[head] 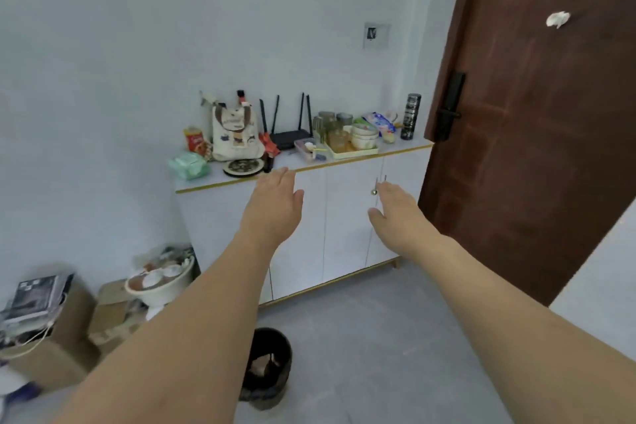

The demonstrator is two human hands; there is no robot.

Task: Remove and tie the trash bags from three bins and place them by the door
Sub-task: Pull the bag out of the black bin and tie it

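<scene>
A small round bin [272,368] lined with a black trash bag stands on the grey floor below my left forearm, partly hidden by it. My left hand [273,205] and my right hand [395,210] are stretched out in front of me with straight fingers, holding nothing, in the air before the white cabinet [344,217]. The brown door [537,120] with a black lock stands at the right.
The cabinet top carries a tote bag [235,134], a router, a tray of bowls and glasses, tissues and a dark flask. At the left, cardboard boxes [62,330] with books and a white pot [161,282] crowd the floor. A pale surface edge [599,289] juts in at right.
</scene>
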